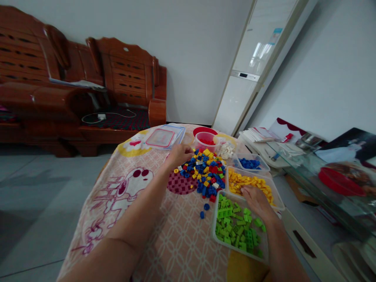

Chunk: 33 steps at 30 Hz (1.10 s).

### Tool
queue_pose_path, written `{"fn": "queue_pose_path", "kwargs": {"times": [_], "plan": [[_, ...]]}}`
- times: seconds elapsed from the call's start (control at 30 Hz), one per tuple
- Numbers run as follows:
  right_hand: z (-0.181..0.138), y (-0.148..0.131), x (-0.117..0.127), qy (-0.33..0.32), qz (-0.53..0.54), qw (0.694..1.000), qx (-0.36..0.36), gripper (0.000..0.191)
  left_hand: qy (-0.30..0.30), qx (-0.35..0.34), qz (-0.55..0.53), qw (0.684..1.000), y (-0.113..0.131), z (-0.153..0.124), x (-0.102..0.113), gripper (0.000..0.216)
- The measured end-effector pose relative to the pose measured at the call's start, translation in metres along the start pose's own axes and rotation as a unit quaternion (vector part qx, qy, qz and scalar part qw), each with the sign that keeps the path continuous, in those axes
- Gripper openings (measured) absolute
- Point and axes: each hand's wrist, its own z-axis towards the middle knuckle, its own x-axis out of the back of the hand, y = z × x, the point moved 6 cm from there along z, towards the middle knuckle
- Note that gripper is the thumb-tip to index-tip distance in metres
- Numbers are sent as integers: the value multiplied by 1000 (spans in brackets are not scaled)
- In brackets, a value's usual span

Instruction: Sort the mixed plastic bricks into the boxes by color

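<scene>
Bricks [209,174] in blue, yellow, red and white lie in a loose heap near the middle of the surface, on a pink cartoon-dog cloth [126,188] that covers it. The left hand [179,153] rests at the heap's far left edge, knuckles up, fingers curled down towards the pieces. Its grip is turned away from the camera, so I cannot tell whether it is closed on a brick.

The right hand [256,200] lies palm down across the near edge of the yellow tray [279,204], fingers reaching forward into the yellow bricks [249,182]. The fingertips are hidden among them, so its grip cannot be made out either. The wrist passes over the far right corner of the green tray [216,231], which sits just in front of the yellow one and is filled with green bricks [232,225].

Behind the yellow tray stands a clear box of blue bricks [249,163]. Beyond the heap are a round tub of red pieces [205,140] and a small pile of white pieces [226,149]. A stack of flat lids [161,138] lies just beyond the left hand. Two stray blue bricks [205,209] sit on the cloth between the heap and the green tray.
</scene>
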Motion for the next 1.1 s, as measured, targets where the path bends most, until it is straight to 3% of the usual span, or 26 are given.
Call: {"fn": "queue_pose_path", "kwargs": {"times": [0.1,0.2,0.4,0.57,0.7,0.9,0.97,1.1], "plan": [[0,1,-1,0,5,1000,4,38,-71,58,150,984,-28,-6,10,16],[-1,0,0,2,5,1000,4,38,-162,109,219,956,-47,-13,6,13],[-2,-3,3,3,2,1000,-6,39,-204,128,204,949,-48,-16,-2,4],[-1,-3,2,0,6,1000,7,39,-256,159,186,935,-55,-18,-17,13],[-1,1,0,3,3,1000,1,38,-261,151,185,935,-59,-17,-25,16],[0,2,-1,5,1,1000,-1,38,-263,170,131,940,-50,-24,-16,5],[0,1,-1,7,1,1000,-1,37,-243,145,103,953,-42,-23,-11,4],[0,0,0,-1,-1,1000,-3,37,-190,33,50,980,-18,-19,-13,8]]}}
